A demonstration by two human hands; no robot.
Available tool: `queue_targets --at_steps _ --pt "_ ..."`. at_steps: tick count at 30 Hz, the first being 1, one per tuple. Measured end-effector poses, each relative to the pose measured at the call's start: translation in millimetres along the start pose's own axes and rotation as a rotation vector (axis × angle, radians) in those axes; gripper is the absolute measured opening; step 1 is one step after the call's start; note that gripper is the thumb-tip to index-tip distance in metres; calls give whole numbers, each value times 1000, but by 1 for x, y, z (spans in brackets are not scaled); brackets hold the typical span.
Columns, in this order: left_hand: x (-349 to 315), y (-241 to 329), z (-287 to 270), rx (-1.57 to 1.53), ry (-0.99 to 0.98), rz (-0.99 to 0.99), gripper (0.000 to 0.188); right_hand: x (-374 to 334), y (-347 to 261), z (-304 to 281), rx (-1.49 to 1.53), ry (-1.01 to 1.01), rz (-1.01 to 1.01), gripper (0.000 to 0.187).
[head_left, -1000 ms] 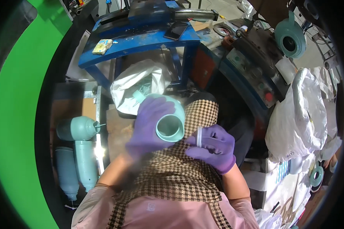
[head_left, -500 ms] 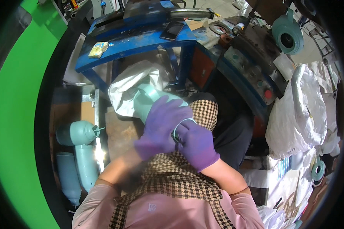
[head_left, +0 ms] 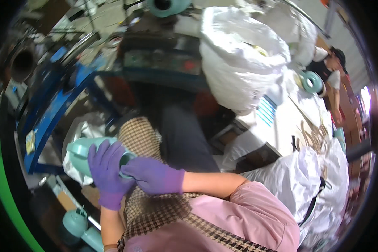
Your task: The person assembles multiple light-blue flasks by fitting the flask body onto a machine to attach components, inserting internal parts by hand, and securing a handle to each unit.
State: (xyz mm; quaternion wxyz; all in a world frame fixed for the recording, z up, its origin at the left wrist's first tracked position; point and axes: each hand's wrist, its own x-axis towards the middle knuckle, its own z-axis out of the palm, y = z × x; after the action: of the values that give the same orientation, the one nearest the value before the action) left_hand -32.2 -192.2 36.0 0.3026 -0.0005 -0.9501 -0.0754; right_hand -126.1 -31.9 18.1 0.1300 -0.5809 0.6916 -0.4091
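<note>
Over my lap on the left lies a mint-green hollow plastic container (head_left: pixel 77 156), tilted, its round open end toward my right hand. My left hand (head_left: pixel 108 170), in a purple glove, is wrapped over its side and steadies it. At the rim of the opening, my right hand (head_left: pixel 155 175), also purple-gloved, is closed with its fingertips pressed to the edge. Whatever lies between those fingers is hidden. A checked apron (head_left: pixel 140 136) covers my thigh beneath the container. Behind the container sits a crumpled white bag (head_left: pixel 86 128).
Further mint-green containers (head_left: pixel 74 223) lie at lower left. A blue metal table (head_left: pixel 56 122) stands at far left. A big white sack (head_left: pixel 243 63) rises ahead; another white sack (head_left: pixel 290 180) bulges at right. A person (head_left: pixel 329 71) stands at far right beside stacked cartons (head_left: pixel 353 147).
The view has swung to the right, so my hands and the container now appear further left. The far-right person has come into view. Both hands stay on the container.
</note>
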Motion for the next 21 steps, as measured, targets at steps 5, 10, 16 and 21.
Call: queue_targets --at_steps 5,10,16,21 --pt "-14 11 -24 209 -139 322 38 -117 47 -104 -87 740 64 21" --pt "-67 48 -3 340 -581 845 42 -265 136 -217 -795 1093 548 25" --pt "-43 56 32 432 -516 1093 53 -317 195 -218 -734 984 806 24" --pt "-34 59 26 1361 159 1553 60 -302 193 -214 -652 1056 826 13"
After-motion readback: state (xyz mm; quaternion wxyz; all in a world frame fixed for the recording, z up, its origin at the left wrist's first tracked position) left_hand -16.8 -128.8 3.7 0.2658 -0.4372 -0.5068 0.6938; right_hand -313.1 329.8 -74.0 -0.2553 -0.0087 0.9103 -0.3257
